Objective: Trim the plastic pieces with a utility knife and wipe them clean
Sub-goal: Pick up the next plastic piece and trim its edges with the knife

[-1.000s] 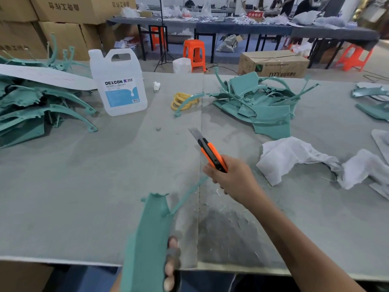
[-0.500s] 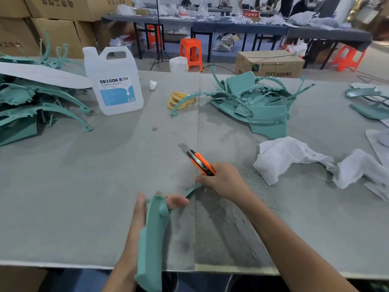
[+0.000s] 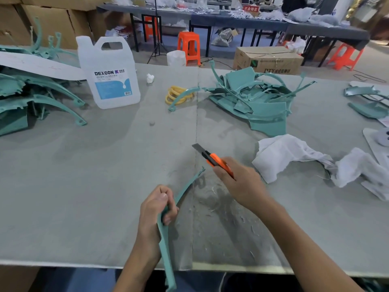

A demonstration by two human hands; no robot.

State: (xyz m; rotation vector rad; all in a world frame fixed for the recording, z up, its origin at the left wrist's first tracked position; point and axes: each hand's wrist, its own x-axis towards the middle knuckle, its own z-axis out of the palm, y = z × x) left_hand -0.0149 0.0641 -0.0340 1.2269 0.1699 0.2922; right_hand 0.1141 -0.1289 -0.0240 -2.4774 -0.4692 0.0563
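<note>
Teal plastic piece, in left hand

Big translucent DEXCON jug stands on the grey table, a little crumpled white wad near it, then a coil of yellow bands (rubber, maybe). Behind, on the floor: a cardboard box and an orange stool.

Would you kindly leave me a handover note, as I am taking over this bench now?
Left hand grips the curved teal plastic strip over the near edge of the grey table.
Right hand holds the orange utility knife, blade out, clear of the strip.
A white cloth lies to the right.
Shavings suggest trimming has begun; finishing and wiping are probably left.
More teal plastic pieces lie left and behind.
</note>
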